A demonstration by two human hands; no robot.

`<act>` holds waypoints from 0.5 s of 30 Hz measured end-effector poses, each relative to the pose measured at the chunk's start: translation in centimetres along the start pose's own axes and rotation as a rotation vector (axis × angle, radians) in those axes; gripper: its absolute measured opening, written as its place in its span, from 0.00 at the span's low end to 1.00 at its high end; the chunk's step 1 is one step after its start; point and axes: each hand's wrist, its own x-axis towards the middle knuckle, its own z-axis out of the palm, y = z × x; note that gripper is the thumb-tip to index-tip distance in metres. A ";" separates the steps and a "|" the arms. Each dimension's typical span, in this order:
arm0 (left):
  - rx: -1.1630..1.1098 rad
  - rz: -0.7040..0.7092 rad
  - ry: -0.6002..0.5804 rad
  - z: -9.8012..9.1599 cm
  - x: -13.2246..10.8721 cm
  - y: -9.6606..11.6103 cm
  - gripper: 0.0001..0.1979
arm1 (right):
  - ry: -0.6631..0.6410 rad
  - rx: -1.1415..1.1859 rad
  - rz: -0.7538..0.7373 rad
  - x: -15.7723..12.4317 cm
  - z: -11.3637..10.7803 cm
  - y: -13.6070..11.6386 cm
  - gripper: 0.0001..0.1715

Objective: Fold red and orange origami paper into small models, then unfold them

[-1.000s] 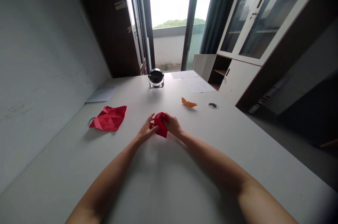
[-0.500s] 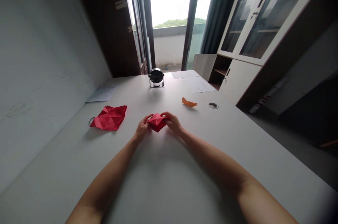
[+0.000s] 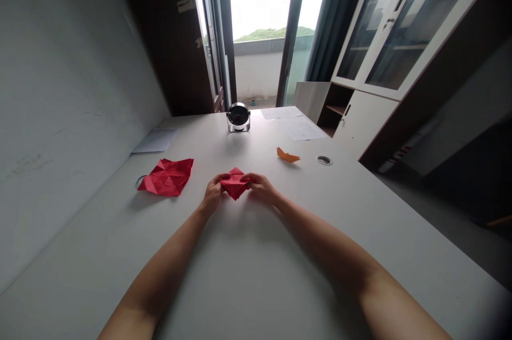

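A folded piece of red origami paper (image 3: pixel 235 184) is held between my two hands above the middle of the white table (image 3: pixel 240 265). My left hand (image 3: pixel 215 190) pinches its left corner, and my right hand (image 3: pixel 258 186) grips the right corner with the fingers on top. The paper is roughly diamond-shaped, with one point away from me and one toward me. To the left lies a creased, mostly unfolded red sheet (image 3: pixel 168 177). An orange paper boat (image 3: pixel 287 155) rests beyond my right hand.
A round black-and-silver device on a stand (image 3: pixel 239 117) stands at the table's far end. White papers (image 3: pixel 306 131) lie at the back right, and another stack (image 3: pixel 156 141) at the back left by the wall. A cable hole (image 3: pixel 324 160) is set in the tabletop at right.
The folded red paper has changed from a raised, peaked shape to a flatter diamond with its far point showing. My hands still hold both sides. The view has shifted slightly.
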 end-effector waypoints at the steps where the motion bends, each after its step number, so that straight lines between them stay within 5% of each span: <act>1: 0.015 -0.006 -0.009 0.0 0.0 0.0 0.19 | -0.002 -0.009 -0.001 0.0 0.0 0.0 0.15; 15: 0.093 0.036 -0.034 -0.1 0.0 0.0 0.20 | 0.161 -0.207 -0.084 0.5 -0.5 1.9 0.17</act>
